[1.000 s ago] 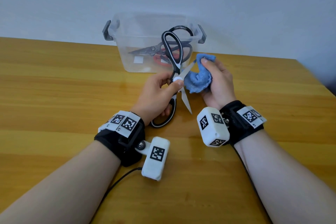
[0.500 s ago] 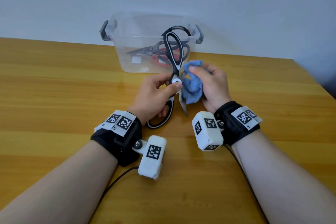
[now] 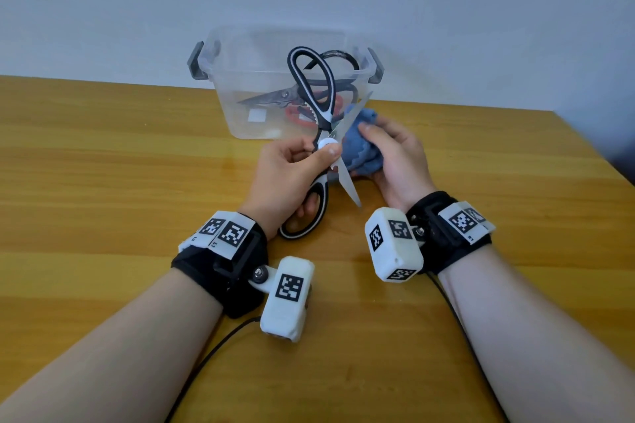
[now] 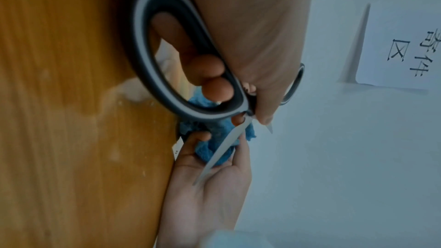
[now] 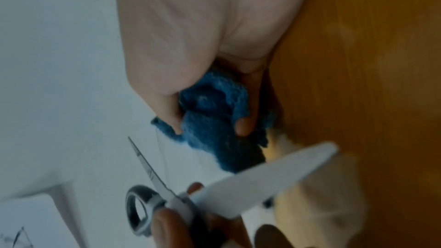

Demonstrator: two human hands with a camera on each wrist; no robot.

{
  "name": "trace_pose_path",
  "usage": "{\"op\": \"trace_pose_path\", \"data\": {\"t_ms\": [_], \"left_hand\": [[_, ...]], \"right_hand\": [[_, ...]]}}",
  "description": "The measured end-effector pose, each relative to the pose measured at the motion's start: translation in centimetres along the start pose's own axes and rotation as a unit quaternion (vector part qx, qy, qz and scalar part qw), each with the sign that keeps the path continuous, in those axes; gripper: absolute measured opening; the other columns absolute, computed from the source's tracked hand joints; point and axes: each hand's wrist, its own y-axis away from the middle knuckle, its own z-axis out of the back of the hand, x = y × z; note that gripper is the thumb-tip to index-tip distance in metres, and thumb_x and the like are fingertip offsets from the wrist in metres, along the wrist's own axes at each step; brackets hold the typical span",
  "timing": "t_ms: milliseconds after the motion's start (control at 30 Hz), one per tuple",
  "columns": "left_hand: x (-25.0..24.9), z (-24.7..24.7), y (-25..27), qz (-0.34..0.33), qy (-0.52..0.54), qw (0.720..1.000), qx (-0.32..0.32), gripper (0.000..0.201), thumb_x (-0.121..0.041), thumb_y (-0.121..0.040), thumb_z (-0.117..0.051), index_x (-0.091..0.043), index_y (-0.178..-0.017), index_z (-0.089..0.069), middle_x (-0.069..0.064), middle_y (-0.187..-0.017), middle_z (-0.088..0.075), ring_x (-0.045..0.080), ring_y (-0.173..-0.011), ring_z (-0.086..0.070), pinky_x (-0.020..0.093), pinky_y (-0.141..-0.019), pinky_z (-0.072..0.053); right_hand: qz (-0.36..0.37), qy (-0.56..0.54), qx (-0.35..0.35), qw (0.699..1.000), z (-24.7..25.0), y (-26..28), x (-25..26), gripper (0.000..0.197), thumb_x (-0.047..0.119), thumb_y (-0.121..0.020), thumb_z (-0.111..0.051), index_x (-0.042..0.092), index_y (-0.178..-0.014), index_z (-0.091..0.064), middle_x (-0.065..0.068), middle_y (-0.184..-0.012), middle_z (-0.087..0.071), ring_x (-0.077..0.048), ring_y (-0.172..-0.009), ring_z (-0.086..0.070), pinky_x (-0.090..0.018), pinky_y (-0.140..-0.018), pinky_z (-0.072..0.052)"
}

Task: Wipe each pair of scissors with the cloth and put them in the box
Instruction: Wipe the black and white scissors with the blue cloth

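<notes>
My left hand grips black-and-white scissors spread wide open, thumb on the white pivot, fingers through the lower handle loop. One blade points toward me, the other up toward the box. My right hand holds a crumpled blue cloth beside the blades; the cloth is pinched between thumb and fingers. A clear plastic box with grey handles stands behind, with dark scissors and a red-handled pair inside.
The wooden table stretches left and right of the hands, ending at a pale wall behind the box. Its right edge runs diagonally. A black cable trails from my left wrist camera.
The cloth in my right hand has slid back up along the blade after moving down toward the pivot. The scissors stay spread open in my left hand.
</notes>
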Motion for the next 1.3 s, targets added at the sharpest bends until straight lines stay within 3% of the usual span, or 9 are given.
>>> {"op": "trace_pose_path", "data": {"t_ms": [67,200,367,700,800,900,967,1067,1300], "left_hand": [[0.0,-0.1,0.0,-0.002,0.006,1.000,0.001,0.037,-0.027,-0.100,-0.067,0.008,-0.090,-0.056,0.030,-0.083,-0.069,0.019,-0.030,-0.047,0.019,-0.031,-0.030],[0.0,0.0,-0.1,0.008,0.003,1.000,-0.009,0.029,-0.026,-0.102,-0.065,-0.010,-0.079,-0.056,-0.001,-0.056,-0.065,0.015,-0.030,-0.047,0.018,-0.030,-0.029],[0.0,-0.2,-0.1,0.002,-0.002,1.000,0.001,0.028,-0.025,-0.101,-0.065,-0.012,-0.078,-0.057,0.012,-0.071,-0.070,0.015,-0.029,-0.046,0.018,-0.030,-0.029],[-0.2,-0.2,-0.2,0.014,-0.015,1.000,0.013,0.030,-0.022,-0.101,-0.066,-0.017,-0.075,-0.052,-0.003,-0.070,-0.071,0.015,-0.027,-0.043,0.017,-0.030,-0.028],[0.0,-0.2,-0.3,0.011,-0.018,1.000,0.020,0.031,-0.022,-0.100,-0.066,-0.014,-0.075,-0.052,0.001,-0.072,-0.070,0.017,-0.027,-0.043,0.016,-0.031,-0.028],[0.1,-0.1,-0.2,0.002,-0.019,1.000,0.024,0.033,-0.023,-0.100,-0.066,-0.015,-0.073,-0.050,0.024,-0.074,-0.063,0.018,-0.027,-0.043,0.016,-0.031,-0.028],[0.0,-0.1,-0.1,-0.002,-0.011,1.000,0.025,0.033,-0.022,-0.101,-0.066,-0.014,-0.074,-0.049,0.020,-0.068,-0.059,0.018,-0.027,-0.043,0.016,-0.031,-0.027],[-0.2,0.0,0.1,-0.002,0.002,1.000,0.016,0.033,-0.022,-0.102,-0.063,-0.015,-0.075,-0.047,-0.005,-0.058,-0.061,0.017,-0.027,-0.044,0.017,-0.030,-0.027],[-0.4,0.0,0.2,-0.003,0.002,1.000,0.010,0.034,-0.022,-0.103,-0.062,-0.016,-0.073,-0.050,-0.007,-0.056,-0.064,0.016,-0.028,-0.045,0.017,-0.029,-0.028]], "right_hand": [[-0.002,0.017,0.052,0.999,0.0,0.2,-0.2,0.020,0.007,-0.100,-0.057,0.011,-0.108,-0.075,-0.016,-0.105,-0.076,-0.032,-0.095,-0.072,-0.049,-0.084,-0.059],[-0.014,0.035,0.122,0.992,0.0,0.3,-0.3,0.023,0.007,-0.101,-0.053,0.008,-0.098,-0.076,-0.017,-0.096,-0.074,-0.030,-0.090,-0.071,-0.045,-0.087,-0.056],[-0.028,0.031,0.117,0.992,0.1,0.1,-0.2,0.022,0.012,-0.099,-0.056,0.008,-0.093,-0.076,-0.021,-0.095,-0.071,-0.033,-0.089,-0.069,-0.051,-0.089,-0.053],[-0.031,-0.070,0.058,0.995,0.0,0.1,0.5,0.022,0.009,-0.102,-0.051,-0.001,-0.104,-0.070,-0.023,-0.104,-0.071,-0.035,-0.098,-0.069,-0.051,-0.098,-0.053],[-0.030,-0.150,0.053,0.987,0.2,0.1,0.9,0.027,0.013,-0.103,-0.048,-0.003,-0.113,-0.066,-0.023,-0.110,-0.071,-0.034,-0.101,-0.070,-0.047,-0.094,-0.057],[-0.032,-0.209,0.049,0.976,0.4,-0.2,0.9,0.041,0.018,-0.104,-0.048,-0.008,-0.134,-0.054,-0.028,-0.126,-0.063,-0.039,-0.113,-0.065,-0.051,-0.100,-0.054],[-0.032,-0.202,0.032,0.978,0.5,-0.5,0.6,0.045,0.019,-0.104,-0.049,-0.009,-0.139,-0.050,-0.030,-0.132,-0.060,-0.041,-0.115,-0.063,-0.054,-0.102,-0.052],[-0.038,-0.097,0.007,0.995,0.4,-0.5,0.2,0.032,0.015,-0.103,-0.053,-0.005,-0.127,-0.062,-0.024,-0.117,-0.070,-0.038,-0.104,-0.069,-0.052,-0.092,-0.057],[-0.015,0.033,0.116,0.993,0.0,0.3,0.0,0.024,0.007,-0.098,-0.056,0.009,-0.090,-0.078,-0.015,-0.092,-0.074,-0.027,-0.087,-0.070,-0.039,-0.083,-0.057]]}}
